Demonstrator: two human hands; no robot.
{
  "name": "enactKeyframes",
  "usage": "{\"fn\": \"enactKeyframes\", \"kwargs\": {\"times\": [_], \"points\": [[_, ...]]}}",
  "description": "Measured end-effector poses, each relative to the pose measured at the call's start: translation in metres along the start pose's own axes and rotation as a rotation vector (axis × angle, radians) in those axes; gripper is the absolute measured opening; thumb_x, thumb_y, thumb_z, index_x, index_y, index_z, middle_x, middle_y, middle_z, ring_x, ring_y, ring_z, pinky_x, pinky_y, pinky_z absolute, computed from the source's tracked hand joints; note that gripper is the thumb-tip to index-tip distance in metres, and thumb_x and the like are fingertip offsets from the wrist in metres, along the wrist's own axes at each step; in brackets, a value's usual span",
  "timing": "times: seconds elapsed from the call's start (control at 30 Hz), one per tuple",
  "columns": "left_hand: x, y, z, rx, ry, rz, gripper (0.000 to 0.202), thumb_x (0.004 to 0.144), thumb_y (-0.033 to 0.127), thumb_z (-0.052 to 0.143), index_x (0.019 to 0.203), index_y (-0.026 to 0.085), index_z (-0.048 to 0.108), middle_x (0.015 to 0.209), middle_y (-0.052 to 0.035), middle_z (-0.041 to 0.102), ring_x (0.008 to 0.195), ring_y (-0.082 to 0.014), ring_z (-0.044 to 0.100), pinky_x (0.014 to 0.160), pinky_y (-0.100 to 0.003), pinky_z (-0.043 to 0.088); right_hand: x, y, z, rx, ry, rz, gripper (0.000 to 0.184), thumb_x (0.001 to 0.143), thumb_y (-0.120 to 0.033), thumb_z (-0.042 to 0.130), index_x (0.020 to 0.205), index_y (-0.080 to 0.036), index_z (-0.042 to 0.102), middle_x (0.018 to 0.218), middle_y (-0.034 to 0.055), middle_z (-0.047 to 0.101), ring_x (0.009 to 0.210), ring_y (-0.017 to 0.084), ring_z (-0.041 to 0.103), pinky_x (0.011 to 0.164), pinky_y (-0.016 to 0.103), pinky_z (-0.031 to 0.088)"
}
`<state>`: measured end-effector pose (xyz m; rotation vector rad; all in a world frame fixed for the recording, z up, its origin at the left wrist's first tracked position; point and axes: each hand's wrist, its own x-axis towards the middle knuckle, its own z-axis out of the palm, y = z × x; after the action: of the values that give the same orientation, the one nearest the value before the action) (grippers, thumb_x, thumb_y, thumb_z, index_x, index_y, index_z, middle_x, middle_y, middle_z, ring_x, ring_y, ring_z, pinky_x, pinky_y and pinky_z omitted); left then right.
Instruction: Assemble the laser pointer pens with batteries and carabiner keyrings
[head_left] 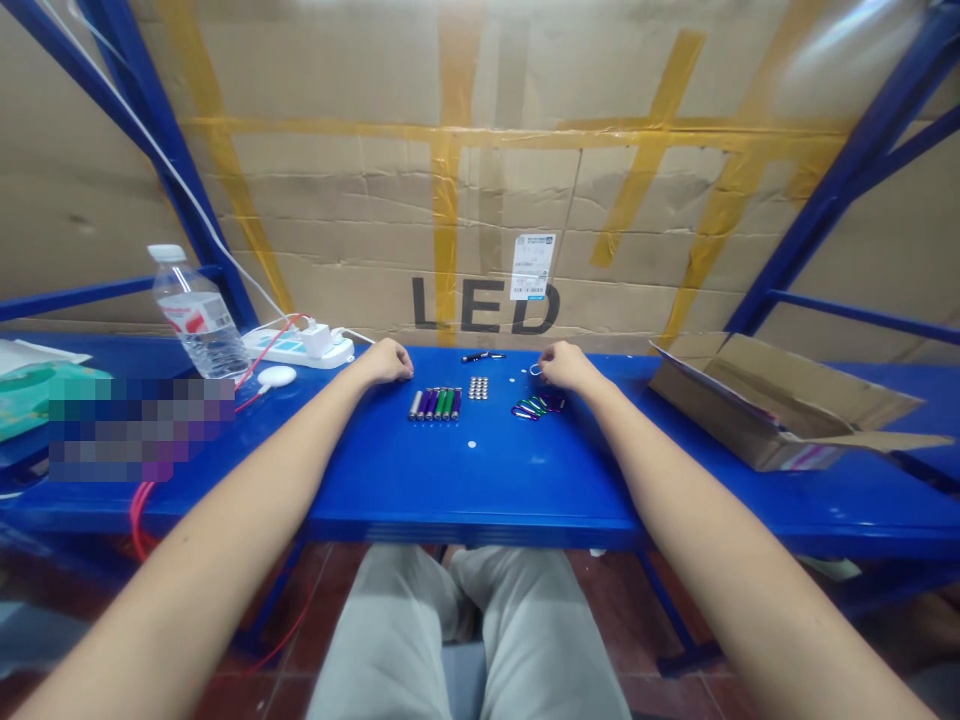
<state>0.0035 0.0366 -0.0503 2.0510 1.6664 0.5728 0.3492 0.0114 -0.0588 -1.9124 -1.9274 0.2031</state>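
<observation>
1. Hands rest at the far side of the blue counter [480, 480], one on each side of a row of small cylinders [435, 403] in silver, purple and green.
2. Left hand [386, 361] lies just left of and behind the cylinder row, fingers curled loosely on the counter; it appears to be grasping nothing.
3. Right hand [566, 366] sits right of the row, its grip pinched on a small metal ring [535, 369].
4. Coloured clips [536, 405] lie in a heap right of the cylinder row, just in front of the right hand; a block of button cells [478, 388] lies between row and heap.
5. Judged step: a ring is being readied for joining to a clip or cylinder; the next move calls for a fine two-handed pinch.
</observation>
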Motion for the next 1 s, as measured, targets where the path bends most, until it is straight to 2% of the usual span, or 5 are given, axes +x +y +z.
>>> {"fn": "enactKeyframes", "kwargs": {"times": [0.17,0.37,0.6,0.77,1.0], "points": [[-0.003,0.003,-0.005,-0.044,-0.150,0.027,0.008,0.059,0.016,0.069,0.066,0.016,0.072,0.066,-0.0036,0.071,0.064,-0.0154,0.064,0.064,-0.025,0.052,0.007,0.012,0.001,-0.035,0.008,0.108,0.025,0.081,-0.014,0.059,0.101,-0.010,0.074,0.089,0.0158,0.075,0.085,0.024,0.071,0.072,0.027,0.051],[-0.012,0.014,-0.006,-0.109,-0.295,0.053,0.010,0.062,0.019,0.067,0.070,0.015,0.071,0.070,-0.0040,0.072,0.069,-0.0157,0.067,0.071,-0.027,0.055,0.006,0.011,0.000,-0.029,-0.003,0.133,0.026,0.080,-0.015,0.059,0.103,-0.010,0.073,0.090,0.0162,0.075,0.085,0.024,0.070,0.071,0.028,0.051],[-0.017,0.023,-0.010,-0.041,-0.348,0.077,0.013,0.063,0.019,0.067,0.073,0.015,0.073,0.073,-0.0044,0.074,0.070,-0.0154,0.066,0.075,-0.028,0.054,0.007,0.013,0.000,-0.016,-0.018,0.144,0.024,0.080,-0.015,0.060,0.101,-0.011,0.072,0.092,0.0153,0.075,0.085,0.023,0.070,0.070,0.026,0.051],[-0.020,0.026,-0.008,-0.085,-0.349,0.076,0.011,0.060,0.017,0.065,0.068,0.017,0.074,0.069,-0.0042,0.073,0.068,-0.0164,0.066,0.072,-0.029,0.054,0.009,0.015,0.001,-0.015,-0.028,0.142,0.023,0.080,-0.016,0.061,0.099,-0.011,0.073,0.092,0.0154,0.075,0.083,0.022,0.070,0.068,0.026,0.051],[-0.021,0.028,-0.009,-0.092,-0.346,0.048,0.011,0.059,0.016,0.066,0.067,0.018,0.074,0.067,-0.0029,0.072,0.067,-0.0154,0.065,0.068,-0.025,0.052,0.005,0.016,-0.003,-0.142,-0.024,0.219,0.034,0.079,-0.022,0.064,0.110,-0.009,0.071,0.096,0.0196,0.074,0.089,0.027,0.071,0.068,0.029,0.052]]}}
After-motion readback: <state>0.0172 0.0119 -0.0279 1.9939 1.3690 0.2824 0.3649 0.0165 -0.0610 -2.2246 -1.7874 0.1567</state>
